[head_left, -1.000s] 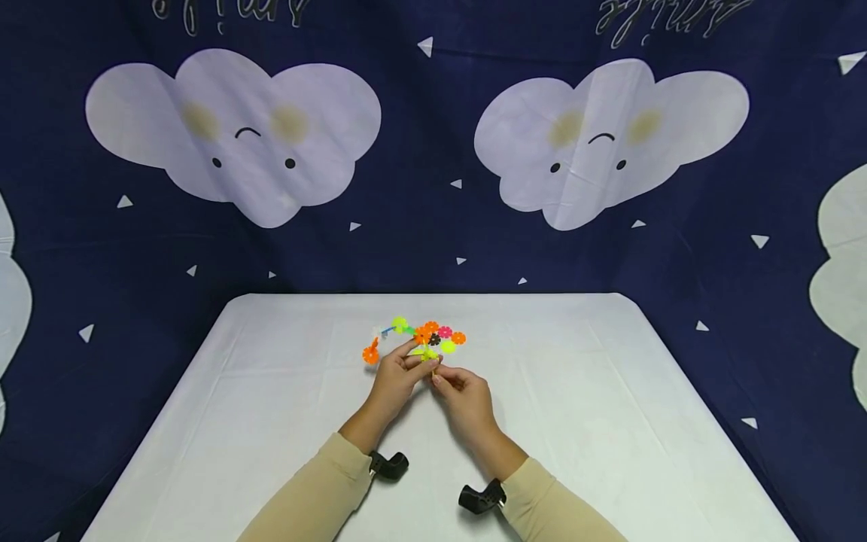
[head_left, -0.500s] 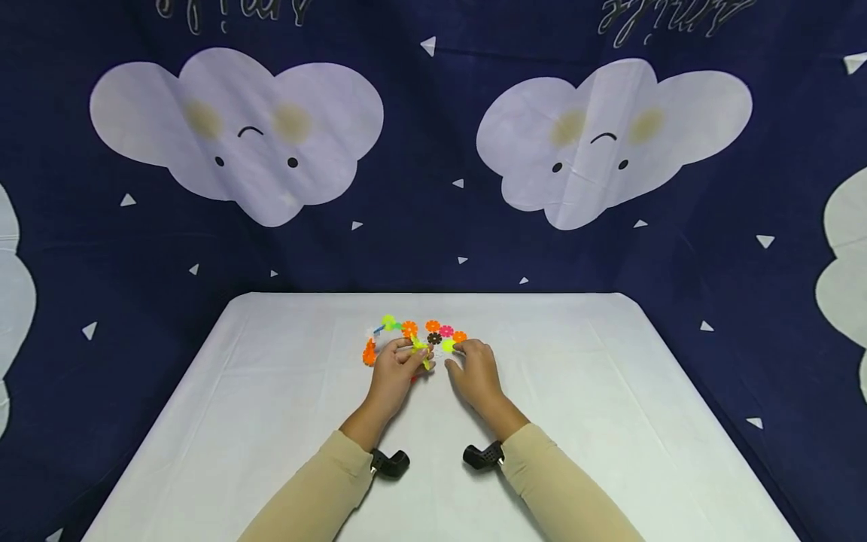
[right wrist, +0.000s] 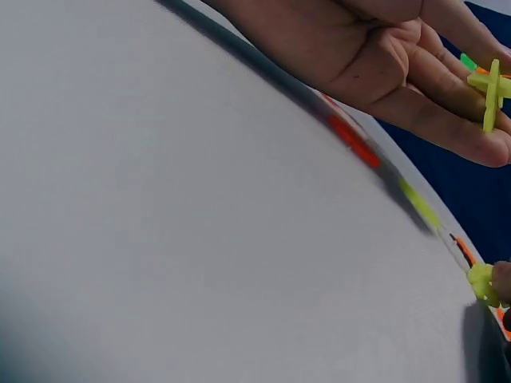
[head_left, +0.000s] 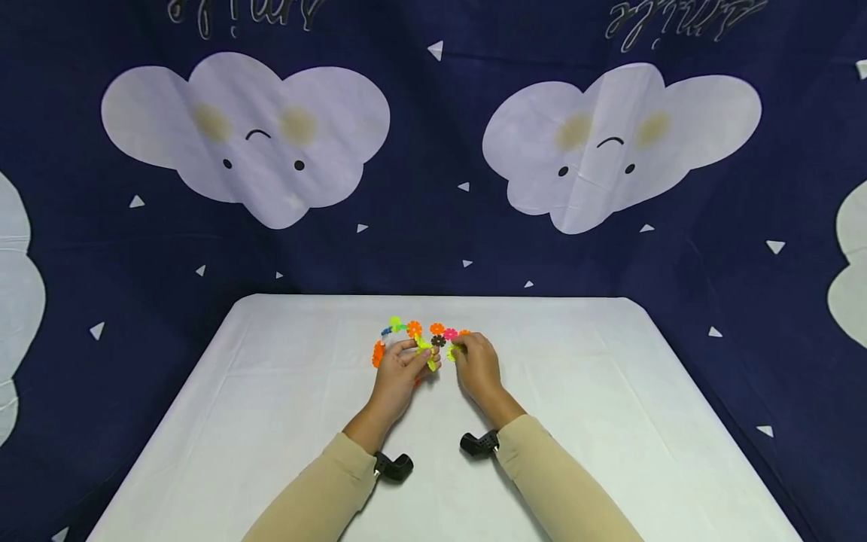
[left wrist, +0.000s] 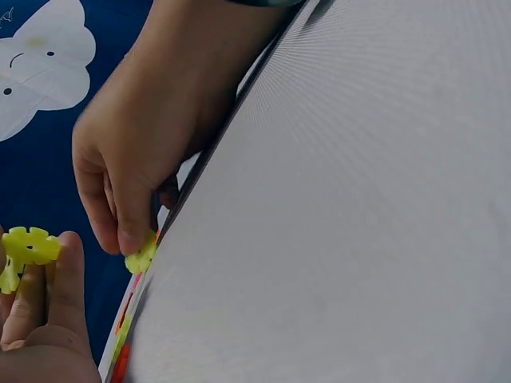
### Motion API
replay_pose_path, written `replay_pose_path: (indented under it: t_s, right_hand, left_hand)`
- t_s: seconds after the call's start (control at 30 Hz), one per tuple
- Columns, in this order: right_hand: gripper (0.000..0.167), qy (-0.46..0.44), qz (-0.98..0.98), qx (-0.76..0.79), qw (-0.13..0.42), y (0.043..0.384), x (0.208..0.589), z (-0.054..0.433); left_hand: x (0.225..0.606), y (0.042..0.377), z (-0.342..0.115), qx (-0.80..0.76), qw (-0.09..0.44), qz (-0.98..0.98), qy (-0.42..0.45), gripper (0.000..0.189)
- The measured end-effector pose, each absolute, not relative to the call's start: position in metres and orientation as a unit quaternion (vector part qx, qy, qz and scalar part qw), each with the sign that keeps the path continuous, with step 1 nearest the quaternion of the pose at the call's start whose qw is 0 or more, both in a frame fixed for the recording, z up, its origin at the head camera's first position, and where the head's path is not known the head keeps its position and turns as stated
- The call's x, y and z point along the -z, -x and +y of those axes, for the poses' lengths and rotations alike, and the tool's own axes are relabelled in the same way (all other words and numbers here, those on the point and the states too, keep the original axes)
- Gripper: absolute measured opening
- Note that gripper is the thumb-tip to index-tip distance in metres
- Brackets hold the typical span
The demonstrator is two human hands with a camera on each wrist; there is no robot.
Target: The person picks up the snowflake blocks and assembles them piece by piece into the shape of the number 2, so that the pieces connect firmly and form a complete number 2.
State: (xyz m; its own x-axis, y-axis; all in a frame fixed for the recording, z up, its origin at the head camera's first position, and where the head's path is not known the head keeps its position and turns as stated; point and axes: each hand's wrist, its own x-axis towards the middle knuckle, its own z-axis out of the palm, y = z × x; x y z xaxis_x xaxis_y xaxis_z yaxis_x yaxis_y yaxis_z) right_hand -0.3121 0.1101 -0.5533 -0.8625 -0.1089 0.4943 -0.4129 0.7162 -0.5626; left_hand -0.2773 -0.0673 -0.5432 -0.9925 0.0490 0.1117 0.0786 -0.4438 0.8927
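Note:
My left hand holds yellow interlocking flower discs between thumb and fingers. In the right wrist view these yellow discs cross each other at an angle. A curved chain of orange, blue and green discs lies beyond that hand; whether it joins the held discs is hidden. My right hand pinches a single yellow flower disc just above the table, to the right. The left wrist view shows that yellow disc under the right fingertips.
Loose discs lie beside the right hand: an orange disc, a pink disc and a dark brown disc. The white table ends at a dark blue cloth printed with clouds. Black wrist cameras sit on both wrists.
My right hand has left the discs in the left hand, moved right and forward, and taken hold of a yellow disc. The left hand has turned its discs slightly.

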Motion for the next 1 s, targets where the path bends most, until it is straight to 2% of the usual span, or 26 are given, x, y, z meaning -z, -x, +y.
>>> replay_pose_path:
  t_s: [0.17, 0.4, 0.6, 0.83, 1.0]
  right_hand:
    - [0.010, -0.186, -0.895, -0.339, 0.223, 0.307, 0.554, 0.115]
    - [0.022, -0.233, -0.880, -0.367, 0.191, 0.303, 0.550, 0.123]
    - [0.022, -0.253, -0.864, -0.395, 0.185, 0.294, 0.547, 0.132]
    - [0.035, -0.299, -0.773, -0.509, 0.231, 0.275, 0.546, 0.134]
    - [0.036, -0.316, -0.703, -0.603, 0.204, 0.261, 0.544, 0.129]
  left_hand:
    - [0.542, 0.277, -0.067, 0.861, 0.005, -0.507, 0.053, 0.038]
    - [0.542, 0.277, -0.067, 0.872, -0.003, -0.486, 0.051, 0.038]
    - [0.541, 0.275, -0.068, 0.873, -0.011, -0.484, 0.063, 0.040]
    - [0.538, 0.273, -0.068, 0.864, 0.006, -0.498, 0.071, 0.041]
    - [0.539, 0.274, -0.067, 0.864, 0.026, -0.499, 0.058, 0.052]
